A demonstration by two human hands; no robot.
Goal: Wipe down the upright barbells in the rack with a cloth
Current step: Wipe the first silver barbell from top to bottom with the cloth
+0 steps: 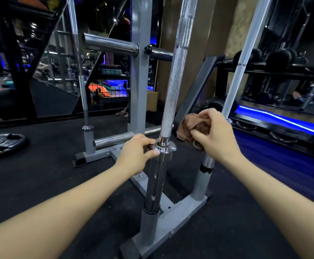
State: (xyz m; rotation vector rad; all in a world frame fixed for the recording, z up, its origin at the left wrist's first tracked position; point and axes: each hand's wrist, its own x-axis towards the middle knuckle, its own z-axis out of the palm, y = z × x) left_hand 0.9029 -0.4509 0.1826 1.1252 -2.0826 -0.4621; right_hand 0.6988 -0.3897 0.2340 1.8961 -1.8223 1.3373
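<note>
Left hand [139, 148] pinches collar of the near barbell [173, 86], apparently steadying it upright in the rack [173, 219], while right hand [216, 131], just beside the shaft, grips bunched cloth [188, 128], likely to wipe.

Three upright barbells [173, 75], one cloth [190, 128], two hands [135, 152].

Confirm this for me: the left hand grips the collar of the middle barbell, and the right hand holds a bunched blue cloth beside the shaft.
Wrong on one point: the cloth is brown, not blue, as the head view shows. The rest stands: the left hand grips the collar of the middle barbell, and the right hand holds the bunched cloth beside the shaft.
</note>
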